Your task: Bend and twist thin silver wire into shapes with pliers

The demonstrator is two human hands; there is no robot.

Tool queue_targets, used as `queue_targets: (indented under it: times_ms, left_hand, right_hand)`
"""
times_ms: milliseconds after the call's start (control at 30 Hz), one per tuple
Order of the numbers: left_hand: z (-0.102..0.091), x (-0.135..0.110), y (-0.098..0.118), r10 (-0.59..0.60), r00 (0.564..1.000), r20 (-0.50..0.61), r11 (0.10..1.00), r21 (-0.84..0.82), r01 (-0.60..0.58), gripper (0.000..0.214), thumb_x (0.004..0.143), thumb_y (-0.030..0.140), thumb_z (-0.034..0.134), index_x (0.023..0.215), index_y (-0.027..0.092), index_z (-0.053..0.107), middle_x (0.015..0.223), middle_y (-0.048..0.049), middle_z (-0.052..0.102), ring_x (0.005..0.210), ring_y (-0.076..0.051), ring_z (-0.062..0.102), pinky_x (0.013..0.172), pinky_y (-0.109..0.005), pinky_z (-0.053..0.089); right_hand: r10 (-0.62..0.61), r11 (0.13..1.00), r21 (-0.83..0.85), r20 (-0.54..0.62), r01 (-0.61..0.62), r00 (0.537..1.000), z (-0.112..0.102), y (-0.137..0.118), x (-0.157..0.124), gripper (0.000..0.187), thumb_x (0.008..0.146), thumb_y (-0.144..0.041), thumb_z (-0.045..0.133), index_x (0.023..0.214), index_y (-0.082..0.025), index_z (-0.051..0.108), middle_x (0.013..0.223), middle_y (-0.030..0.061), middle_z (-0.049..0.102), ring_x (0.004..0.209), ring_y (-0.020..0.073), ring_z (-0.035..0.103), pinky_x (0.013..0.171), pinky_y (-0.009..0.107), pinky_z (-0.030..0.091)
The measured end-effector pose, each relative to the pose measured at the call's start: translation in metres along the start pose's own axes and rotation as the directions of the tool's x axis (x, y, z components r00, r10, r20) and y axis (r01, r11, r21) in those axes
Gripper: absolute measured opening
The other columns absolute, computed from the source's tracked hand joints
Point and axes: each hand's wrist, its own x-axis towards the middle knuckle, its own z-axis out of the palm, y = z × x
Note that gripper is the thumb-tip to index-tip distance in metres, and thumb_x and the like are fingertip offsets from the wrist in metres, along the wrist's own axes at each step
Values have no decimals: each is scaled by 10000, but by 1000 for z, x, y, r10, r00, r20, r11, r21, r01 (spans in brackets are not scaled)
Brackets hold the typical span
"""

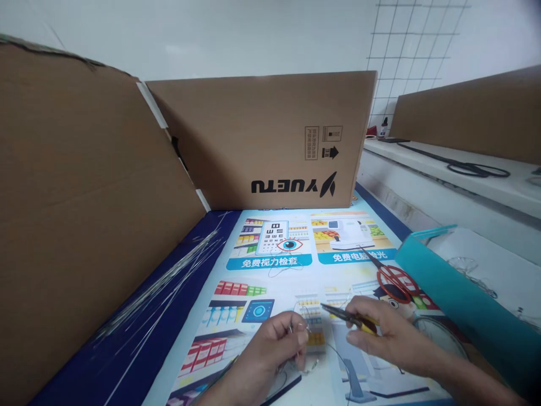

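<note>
Thin wire (307, 322) is pinched between the thumb and fingers of my left hand (276, 347), low in the middle of the head view. Some of it loops out past the fingertips, and a twisted bit hangs below them. My right hand (382, 332) is closed around pliers (361, 321) with yellow handles. Their dark, narrow jaws point left toward the wire, apart from my left hand. Just beyond my right hand lie scissors (397, 282) with red handles. A thin wire shape (285, 268) rests on the printed sheet farther back.
A bundle of thin straight wires (169, 276) lies on the blue border at left. Cardboard panels (262, 135) stand at the left and back. At right, a teal box (460, 299) holds coiled wire. Black scissors (477, 168) lie on the white ledge (443, 180).
</note>
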Motion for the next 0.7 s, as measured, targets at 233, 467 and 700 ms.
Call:
queue_targets:
  times_ms: [233, 467, 700]
  left_hand:
    - [-4, -1, -8, -52, 986, 160, 998, -13, 55, 151, 709, 237, 667, 722, 142, 550, 507, 23, 523, 450, -75, 462, 531, -224, 335]
    - [-3, 0, -7, -42, 986, 159, 998, -43, 49, 162, 748, 282, 637, 722, 139, 565, 523, 13, 525, 459, -81, 476, 520, -220, 333]
    - [3, 6, -8, 52, 983, -177, 976, -197, -87, 292, 829, 419, 505, 761, 148, 591, 558, 23, 483, 448, -73, 432, 487, -222, 352]
  right_hand:
    - [-91, 995, 54, 77, 87, 993, 6, 7, 3, 242, 772, -395, 548, 849, -165, 544, 777, 1, 512, 662, 122, 443, 584, 220, 351]
    - [-54, 997, 57, 78, 50, 995, 12, 11, 3, 232, 773, -394, 550, 763, -163, 552, 695, -19, 500, 622, 112, 427, 541, 205, 315]
    - [49, 994, -91, -93, -58, 994, 13, 11, 5, 176, 765, -341, 553, 721, -174, 515, 654, -23, 507, 601, 120, 444, 540, 219, 313]
